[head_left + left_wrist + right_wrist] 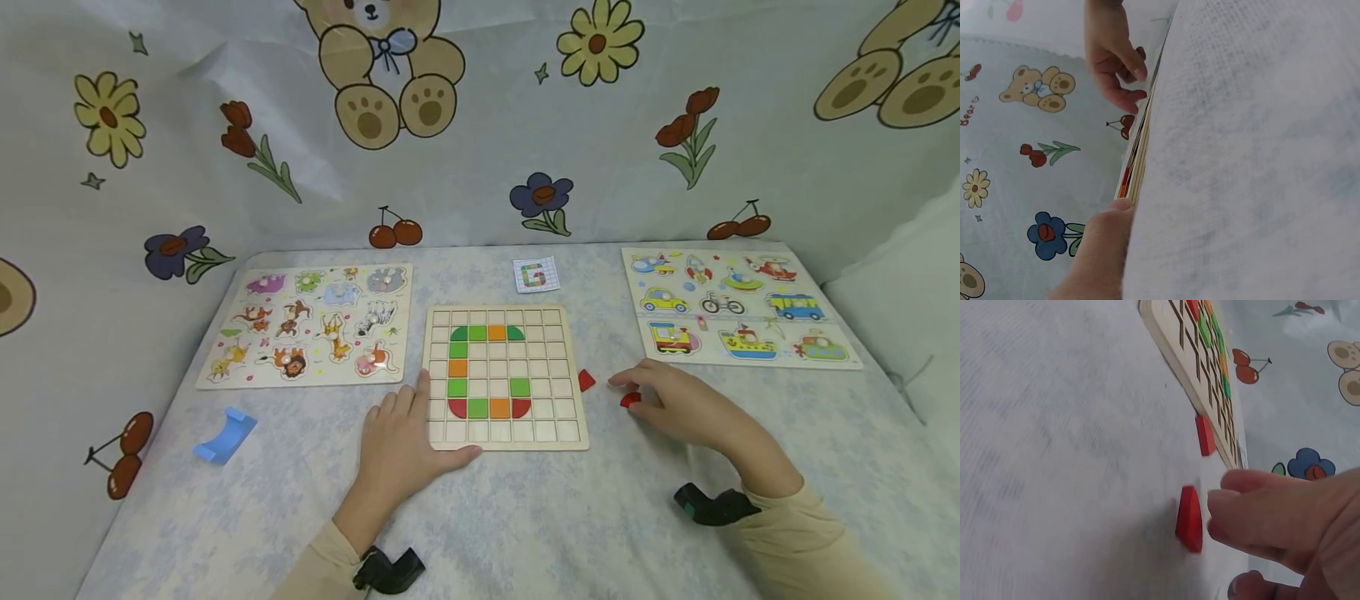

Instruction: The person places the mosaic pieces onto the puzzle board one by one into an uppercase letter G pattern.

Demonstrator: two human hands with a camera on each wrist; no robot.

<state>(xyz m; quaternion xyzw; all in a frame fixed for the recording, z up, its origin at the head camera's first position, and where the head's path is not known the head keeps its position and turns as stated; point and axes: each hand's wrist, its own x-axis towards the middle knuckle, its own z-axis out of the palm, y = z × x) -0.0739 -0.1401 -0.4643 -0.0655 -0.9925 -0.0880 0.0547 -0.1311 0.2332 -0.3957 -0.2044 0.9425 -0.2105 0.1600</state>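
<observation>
A square wooden grid board holds several green, orange and red pieces, some with a rounded corner, laid in a G-like outline. My left hand is spread at its lower left corner, index finger along the left edge and thumb at the near edge. To the board's right, my right hand hovers low over a red piece on the cloth. Its fingers are loosely bent, and the right wrist view shows a small gap between them and this piece. A second red piece lies close to the board's right edge.
Behind the board lies a small card with a coloured grid pattern. An animal puzzle board is at the left, a vehicle puzzle board at the right. A curved blue piece lies at the front left. A printed cloth backdrop stands behind.
</observation>
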